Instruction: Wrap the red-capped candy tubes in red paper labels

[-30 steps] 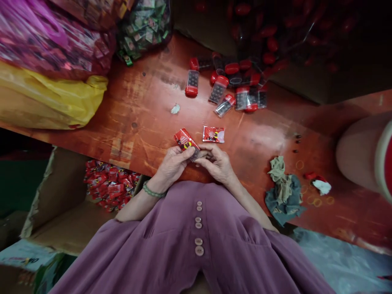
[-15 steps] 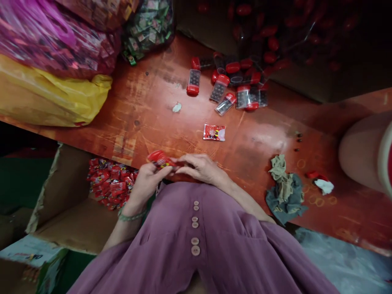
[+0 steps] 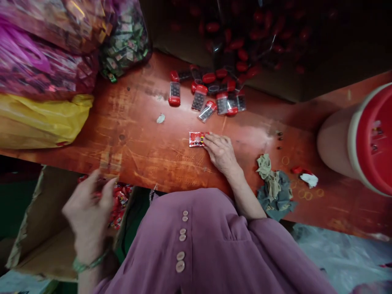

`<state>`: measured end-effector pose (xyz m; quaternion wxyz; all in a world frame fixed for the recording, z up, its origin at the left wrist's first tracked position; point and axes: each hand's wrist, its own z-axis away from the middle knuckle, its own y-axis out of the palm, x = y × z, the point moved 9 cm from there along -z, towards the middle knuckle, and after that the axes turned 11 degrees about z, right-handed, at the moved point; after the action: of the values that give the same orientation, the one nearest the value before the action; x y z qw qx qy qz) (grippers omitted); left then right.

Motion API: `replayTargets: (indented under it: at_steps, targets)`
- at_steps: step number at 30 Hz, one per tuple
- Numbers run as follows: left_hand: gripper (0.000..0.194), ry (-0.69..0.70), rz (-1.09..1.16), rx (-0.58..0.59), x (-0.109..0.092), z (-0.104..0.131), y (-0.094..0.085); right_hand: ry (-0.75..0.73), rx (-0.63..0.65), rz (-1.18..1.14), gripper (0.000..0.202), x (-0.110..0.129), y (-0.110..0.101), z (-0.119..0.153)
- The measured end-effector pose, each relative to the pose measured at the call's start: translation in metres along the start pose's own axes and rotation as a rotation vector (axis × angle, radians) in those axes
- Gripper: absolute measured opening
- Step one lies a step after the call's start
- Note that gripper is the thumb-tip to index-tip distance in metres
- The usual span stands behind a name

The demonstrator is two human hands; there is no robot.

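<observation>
My right hand (image 3: 221,153) is on the wooden table, its fingers closed over the right end of a small flat red packet (image 3: 195,139) with a printed front. At the lower left my left hand (image 3: 88,206), wearing a green bead bracelet, hovers above a cardboard box (image 3: 33,228). It is blurred, but thumb and forefinger stand apart and I see nothing held between them. Many similar red packets (image 3: 121,200) lie in that box, partly hidden behind this hand.
Clear tubes with red caps (image 3: 199,97) and dark balls lie at the back, before a dark carton (image 3: 266,87). Filled plastic bags (image 3: 45,116) stand at the left. On the right are crumpled cloths (image 3: 275,190), rubber bands (image 3: 308,196) and a red-lidded bucket (image 3: 337,143).
My left hand has left my lap side and moved over the box; the red packet it held is no longer in view. My right hand has reached forward onto the packet on the table.
</observation>
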<state>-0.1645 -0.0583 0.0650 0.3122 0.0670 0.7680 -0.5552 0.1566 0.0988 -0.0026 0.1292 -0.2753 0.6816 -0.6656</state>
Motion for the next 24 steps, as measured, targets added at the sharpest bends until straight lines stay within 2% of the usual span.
replayTargets:
  at_steps: [1,2,4,6,7,9,12,17,20,22,24]
  targets:
    - [0.035,0.188,0.051,0.012,-0.036,-0.009,0.023,-0.007,-0.012,0.01,0.029,0.0,0.002,0.0]
    - [0.03,0.371,0.137,0.091,-0.072,-0.014,0.052,-0.018,-0.023,0.02,0.029,0.0,0.004,0.0]
    - [0.029,0.599,0.247,0.196,-0.128,-0.019,0.103,-0.049,-0.046,0.041,0.03,0.001,0.006,0.0]
    - [0.033,0.721,0.251,0.283,-0.165,-0.022,0.145,-0.088,-0.073,0.066,0.03,0.004,0.005,0.0]
    - [0.034,0.761,0.233,0.318,-0.176,-0.022,0.161,-0.106,-0.089,0.08,0.031,0.006,0.004,0.0]
    - [0.034,0.795,0.197,0.364,-0.187,-0.023,0.184,-0.128,-0.122,0.1,0.03,0.009,0.001,0.0]
    - [0.035,0.808,0.19,0.38,-0.187,-0.024,0.197,-0.12,-0.105,0.068,0.029,0.008,-0.004,-0.002]
    - [0.029,0.887,0.236,0.281,-0.189,-0.024,0.19,-0.024,0.095,-0.247,0.017,-0.007,-0.016,-0.018]
    - [0.022,0.871,0.284,0.25,-0.19,-0.028,0.187,0.237,0.092,-0.355,0.024,-0.035,-0.027,-0.041]
    - [0.022,0.827,0.334,0.282,-0.188,-0.032,0.19,0.422,0.085,-0.255,0.038,-0.05,-0.03,-0.058]
    - [0.025,0.771,0.403,0.327,-0.185,-0.036,0.193,0.524,0.13,-0.132,0.056,-0.054,-0.025,-0.073]
